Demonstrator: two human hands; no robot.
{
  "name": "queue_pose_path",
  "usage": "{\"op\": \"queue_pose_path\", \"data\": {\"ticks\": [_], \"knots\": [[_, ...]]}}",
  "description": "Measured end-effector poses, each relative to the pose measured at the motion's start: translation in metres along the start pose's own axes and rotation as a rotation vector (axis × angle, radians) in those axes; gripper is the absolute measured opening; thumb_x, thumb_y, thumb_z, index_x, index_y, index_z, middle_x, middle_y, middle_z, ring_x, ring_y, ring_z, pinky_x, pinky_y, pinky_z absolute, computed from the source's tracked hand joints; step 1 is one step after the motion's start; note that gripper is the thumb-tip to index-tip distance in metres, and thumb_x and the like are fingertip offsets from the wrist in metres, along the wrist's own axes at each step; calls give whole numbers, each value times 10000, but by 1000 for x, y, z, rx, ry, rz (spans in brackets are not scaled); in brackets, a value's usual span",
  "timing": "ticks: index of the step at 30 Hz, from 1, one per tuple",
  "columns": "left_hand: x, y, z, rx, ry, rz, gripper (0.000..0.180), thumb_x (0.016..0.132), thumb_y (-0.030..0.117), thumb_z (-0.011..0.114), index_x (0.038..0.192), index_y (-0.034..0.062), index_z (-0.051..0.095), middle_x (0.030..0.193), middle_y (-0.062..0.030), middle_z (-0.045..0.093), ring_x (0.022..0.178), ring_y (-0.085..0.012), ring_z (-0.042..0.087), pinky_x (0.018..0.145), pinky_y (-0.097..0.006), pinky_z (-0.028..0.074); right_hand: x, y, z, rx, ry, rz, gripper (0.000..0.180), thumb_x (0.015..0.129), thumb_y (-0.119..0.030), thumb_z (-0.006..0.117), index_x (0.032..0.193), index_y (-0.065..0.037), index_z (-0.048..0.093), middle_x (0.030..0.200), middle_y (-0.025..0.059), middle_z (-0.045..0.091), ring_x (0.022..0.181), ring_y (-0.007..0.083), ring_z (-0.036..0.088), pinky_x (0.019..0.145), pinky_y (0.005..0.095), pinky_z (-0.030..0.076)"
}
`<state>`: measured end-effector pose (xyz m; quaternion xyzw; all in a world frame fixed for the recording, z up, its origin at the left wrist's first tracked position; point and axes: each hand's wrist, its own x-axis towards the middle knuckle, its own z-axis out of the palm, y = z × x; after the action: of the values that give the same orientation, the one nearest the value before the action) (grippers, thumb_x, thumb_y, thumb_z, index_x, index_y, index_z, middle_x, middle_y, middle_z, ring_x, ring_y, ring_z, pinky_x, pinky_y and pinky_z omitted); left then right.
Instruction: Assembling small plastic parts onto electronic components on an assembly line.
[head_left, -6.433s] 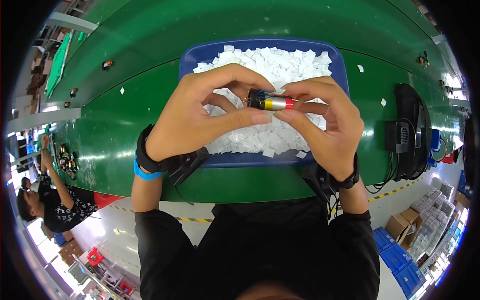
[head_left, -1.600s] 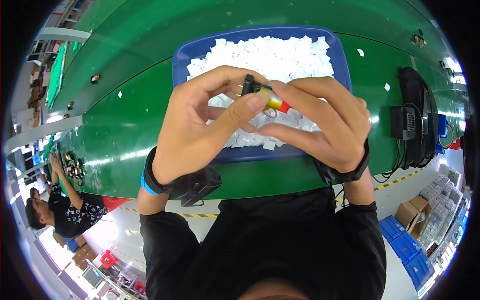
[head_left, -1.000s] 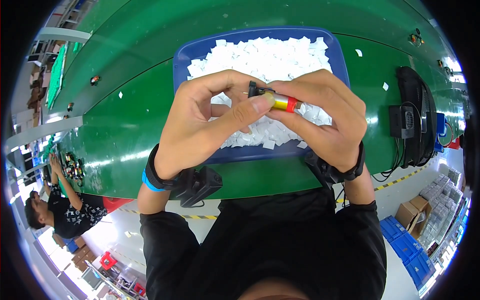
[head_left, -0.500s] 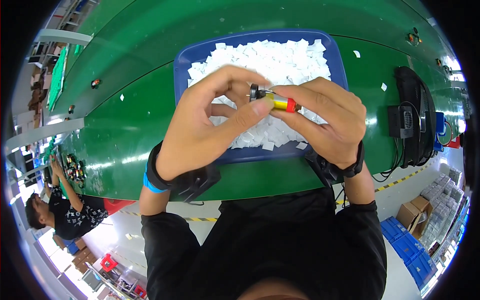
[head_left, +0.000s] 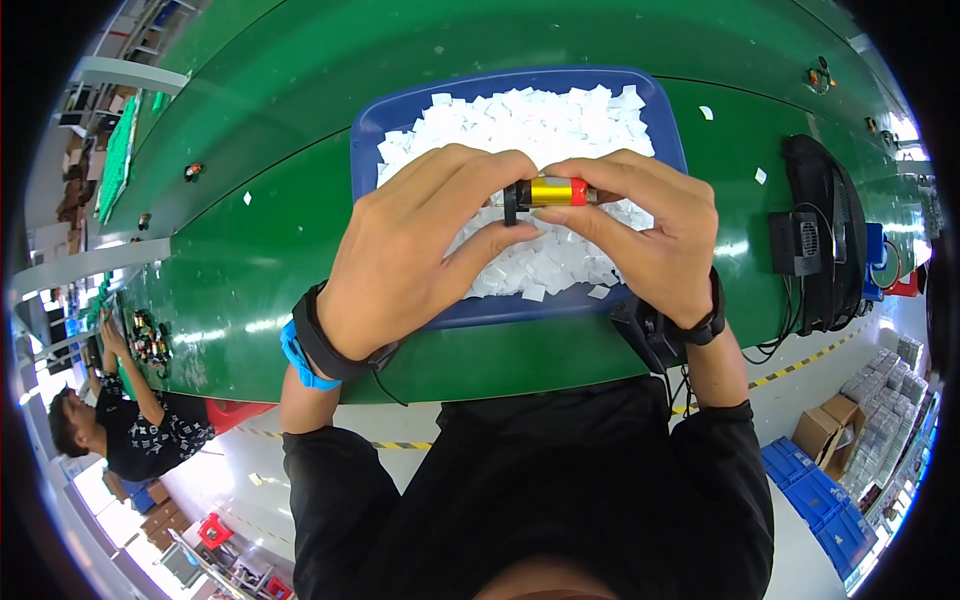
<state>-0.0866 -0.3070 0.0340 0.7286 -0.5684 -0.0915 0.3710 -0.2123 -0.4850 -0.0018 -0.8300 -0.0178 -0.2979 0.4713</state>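
Observation:
Over the tray, both my hands hold a small battery-like cylinder (head_left: 555, 191) lying level, with a gold-yellow body and a red band near its right end. A black round end piece (head_left: 511, 203) is on its left end. My left hand (head_left: 400, 240) is closed, its thumb and fingers pinching that black piece. The fingertips of my right hand (head_left: 665, 225) are closed around the red end, where a small dark tip partly shows. Beneath is a blue tray (head_left: 366, 165) heaped with small white square pieces (head_left: 500, 115).
A black bag (head_left: 835, 235) and a black box with cables (head_left: 797, 243) lie at the right on the green table (head_left: 240, 300). A few white squares and small parts are scattered about. At far left another person (head_left: 145, 420) handles a pile of similar parts (head_left: 150, 340).
The cylinder has turned level, its black disc now edge-on. My left fingers have shifted from the cylinder's body onto the black end piece. My right hand keeps hold of the red end.

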Motion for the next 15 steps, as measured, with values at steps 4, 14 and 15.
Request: {"op": "queue_pose_path", "data": {"ticks": [4, 14, 15], "knots": [[0, 1, 2, -58, 14, -32, 389, 780, 41, 773, 1143, 25, 636, 1029, -106, 663, 844, -194, 650, 720, -302, 571, 0, -2, -2, -91, 10, -64, 284, 735, -46, 816, 1000, 0, 726, 810, 85, 710, 683, 151, 667, 618, 242, 522], [5, -1, 7, -974, -1, -434, 294, 892, 138, 712, 1140, 1, 632, 959, -101, 673, 751, -124, 634, 629, -271, 570, 8, -3, -11, -174, -16, -167, 263, 721, -53, 819, 965, -18, 728, 757, 74, 686, 629, 148, 644, 548, 245, 479], [6, -1, 8, -972, 1, -432, 294, 892, 138, 712, 1140, 1, 632, 959, -101, 673, 751, -124, 634, 629, -271, 570, 8, -2, -10, -179, -19, -185, 260, 720, -55, 819, 961, -21, 729, 748, 70, 681, 623, 145, 640, 541, 244, 474]]}}
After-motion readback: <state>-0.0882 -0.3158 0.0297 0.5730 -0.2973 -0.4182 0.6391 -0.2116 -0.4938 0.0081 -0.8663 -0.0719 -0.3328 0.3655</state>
